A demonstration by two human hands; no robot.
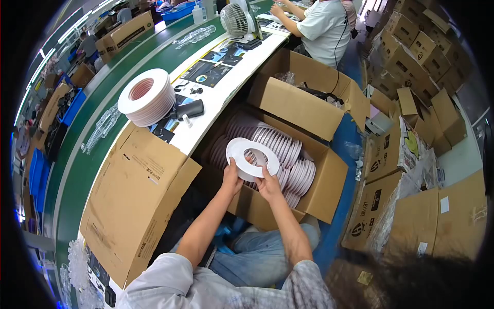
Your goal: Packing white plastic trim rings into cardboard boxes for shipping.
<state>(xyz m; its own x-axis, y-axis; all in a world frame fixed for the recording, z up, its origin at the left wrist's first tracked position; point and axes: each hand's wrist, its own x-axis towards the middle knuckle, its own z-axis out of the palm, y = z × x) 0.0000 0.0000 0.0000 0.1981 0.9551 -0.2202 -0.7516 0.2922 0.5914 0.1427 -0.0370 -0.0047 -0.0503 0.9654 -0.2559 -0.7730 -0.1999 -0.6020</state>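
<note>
Both of my hands hold one flat white ring over an open cardboard box on the floor between my knees. My left hand grips the ring's lower left edge. On the lower right edge sits my right hand, its fingers reaching into the ring's hole. Inside the box several white rings stand on edge in curved rows. A tall stack of the same rings rests on the white worktable to the left.
A flattened cardboard box lies on the table's near end. A black handle-like part and dark printed sheets lie farther along. Another open box stands beyond mine. A seated person works near a small fan. Cartons crowd the right.
</note>
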